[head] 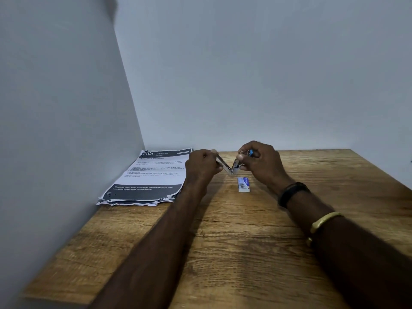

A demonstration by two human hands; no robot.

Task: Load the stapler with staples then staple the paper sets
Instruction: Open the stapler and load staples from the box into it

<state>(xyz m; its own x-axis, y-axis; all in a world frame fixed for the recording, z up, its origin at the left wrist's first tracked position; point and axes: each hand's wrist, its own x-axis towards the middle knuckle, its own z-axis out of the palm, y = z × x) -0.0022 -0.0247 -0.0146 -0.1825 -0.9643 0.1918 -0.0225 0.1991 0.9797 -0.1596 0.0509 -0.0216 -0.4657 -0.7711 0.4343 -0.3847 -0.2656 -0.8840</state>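
Table near edge: the wooden table (245, 253) runs bare from its near edge up to the staple box, with open wood on either side of my forearms.
Table left edge: it meets the left wall (66, 108), well left of the staple box.
Gold bangle: the bangle (323, 221) sits on my right forearm, nearer to me than the staple box and to its right.
Black band: the band (292, 192) circles my right wrist, just right of the staple box.
Staple box: the small white and blue staple box (243, 184) lies flat on the wood between my wrists, touching neither.
Paper stack: the paper stack (153, 175) lies left of the staple box against the left wall; its near edge is ragged and uneven.
Stapler: the stapler (226, 167) is swung open in a V just beyond the staple box, hinge lowest; I cannot tell whether the hinge touches the wood.
Left hand: my left hand (200, 165) grips the V's left metal arm, fingers curled round it.
Right hand: my right hand (263, 162) pinches the right arm, blue plastic showing between my fingers.
Open room: bare wood stretches right of the staple box to the table's right edge.
Far edge: beyond the staple box the table ends at the plain back wall (267, 74).
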